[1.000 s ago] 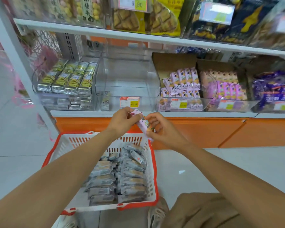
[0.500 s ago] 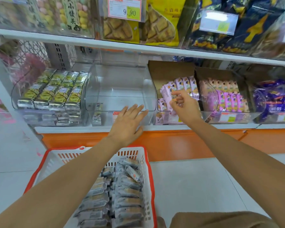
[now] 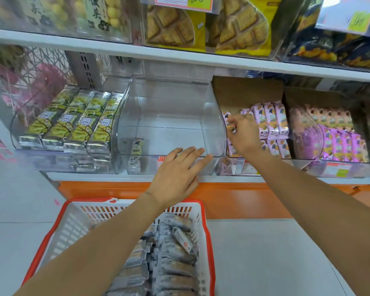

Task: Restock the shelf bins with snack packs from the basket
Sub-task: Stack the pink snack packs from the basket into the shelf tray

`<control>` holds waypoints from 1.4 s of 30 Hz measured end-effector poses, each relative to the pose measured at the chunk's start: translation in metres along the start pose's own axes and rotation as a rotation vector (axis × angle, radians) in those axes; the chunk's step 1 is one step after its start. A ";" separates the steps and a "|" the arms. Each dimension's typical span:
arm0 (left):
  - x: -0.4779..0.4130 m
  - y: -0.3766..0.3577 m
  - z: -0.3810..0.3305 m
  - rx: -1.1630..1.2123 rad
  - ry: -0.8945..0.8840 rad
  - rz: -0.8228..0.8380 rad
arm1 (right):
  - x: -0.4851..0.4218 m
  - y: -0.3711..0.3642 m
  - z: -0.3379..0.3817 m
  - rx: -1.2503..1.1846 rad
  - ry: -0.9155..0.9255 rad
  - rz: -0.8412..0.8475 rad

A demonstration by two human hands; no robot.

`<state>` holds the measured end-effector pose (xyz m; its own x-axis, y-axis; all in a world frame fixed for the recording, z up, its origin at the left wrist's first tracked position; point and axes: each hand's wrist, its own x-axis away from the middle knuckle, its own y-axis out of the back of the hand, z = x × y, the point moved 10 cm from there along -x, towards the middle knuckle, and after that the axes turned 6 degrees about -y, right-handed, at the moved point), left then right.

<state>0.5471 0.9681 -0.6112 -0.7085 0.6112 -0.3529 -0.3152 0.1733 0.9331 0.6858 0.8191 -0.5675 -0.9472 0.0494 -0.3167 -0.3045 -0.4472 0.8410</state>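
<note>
While the left hand (image 3: 177, 174) lies flat and wide, fingers straight and a little spread, its fingertips reach the front lip of the clear bin (image 3: 169, 116) in the middle of the lower shelf (image 3: 115, 177). That bin holds only a single small pack (image 3: 137, 145), standing near its front left corner. The right hand (image 3: 244, 135) is curled, pinching a pink snack pack (image 3: 228, 121) between thumb and fingers at the left edge of the cardboard-lined bin (image 3: 244, 92), just right of the clear bin's side wall. The pack is upright, beside the rows of pink packs (image 3: 272, 122) already standing in that bin.

Below the hands, on the floor (image 3: 276, 253), stands the basket (image 3: 58, 223), white-walled with a red rim, just in front of the orange base (image 3: 233, 197) of the shelving. Grey snack packs (image 3: 175, 255) lie stacked in its right half, partly hidden by the left forearm.

To the left of the clear bin, another bin carries four rows of yellow-green packs (image 3: 73, 122). To the far right, a further bin holds purple and pink packs (image 3: 340, 142). The upper shelf (image 3: 179, 58) carries yellow biscuit bags (image 3: 233, 26) behind clear fronts with price tags.
</note>
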 end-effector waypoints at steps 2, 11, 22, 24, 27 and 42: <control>0.000 0.000 0.000 -0.005 -0.005 0.000 | -0.004 -0.002 0.000 0.031 -0.006 -0.022; 0.000 -0.002 -0.001 -0.027 -0.022 0.017 | -0.011 -0.008 0.003 0.078 0.077 -0.040; 0.011 0.007 -0.010 -0.122 0.035 0.053 | 0.056 0.050 0.029 -0.269 0.097 -0.102; 0.022 0.012 -0.012 -0.130 0.053 0.046 | 0.080 0.058 0.039 -0.339 0.129 -0.118; 0.046 0.019 -0.012 -0.131 0.085 0.010 | 0.118 0.057 0.054 -0.425 0.187 -0.091; 0.186 -0.108 0.047 -0.064 0.354 0.619 | 0.279 -0.166 0.029 0.242 0.237 0.607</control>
<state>0.4792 1.0996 -0.7740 -0.9282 0.2934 0.2286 0.1822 -0.1771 0.9672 0.4696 0.9329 -0.7830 -0.9179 -0.3554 0.1762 0.2322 -0.1213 0.9651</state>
